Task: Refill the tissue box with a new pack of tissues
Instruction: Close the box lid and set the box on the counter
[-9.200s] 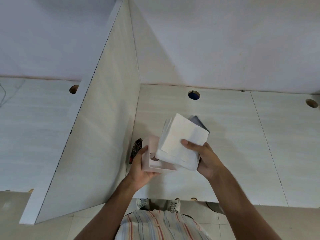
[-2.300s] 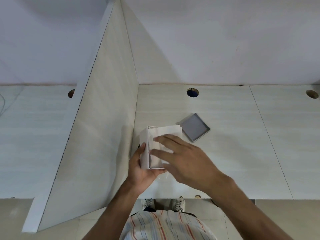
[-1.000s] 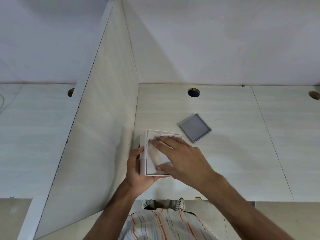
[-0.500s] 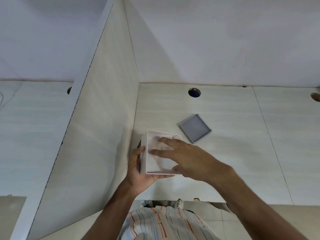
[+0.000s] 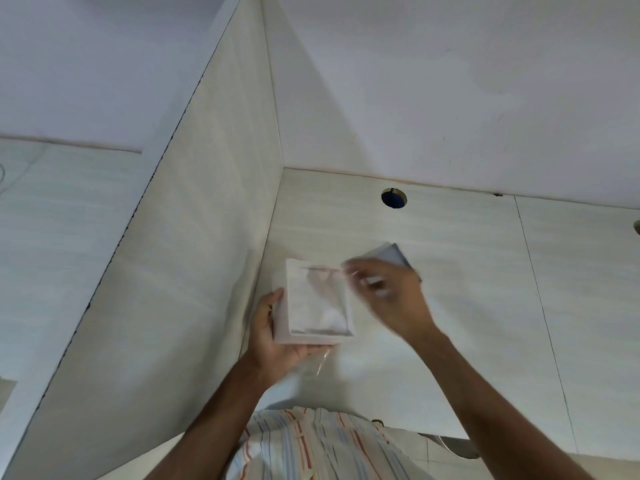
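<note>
A white square tissue box [image 5: 281, 329] is held just above the desk, its open side facing me. White tissues [image 5: 320, 308] fill it, with what looks like a clear film over their far part. My left hand [image 5: 272, 337] grips the box from its left side and underneath. My right hand [image 5: 391, 296] is blurred, just right of the box's far corner, fingertips near the film's edge; whether it pinches anything is unclear. The grey lid [image 5: 394, 256] lies on the desk behind that hand, mostly hidden.
A tall pale divider panel [image 5: 194, 254] stands close on the left of the box. A crumpled piece of clear plastic [image 5: 320, 363] hangs below the box. A round cable hole [image 5: 393, 198] sits at the back of the desk [image 5: 485, 289], near the wall.
My right hand has lifted off the tissues and moved right, toward the grey lid. The tissues now sit down inside the box. My left hand keeps its grip.
</note>
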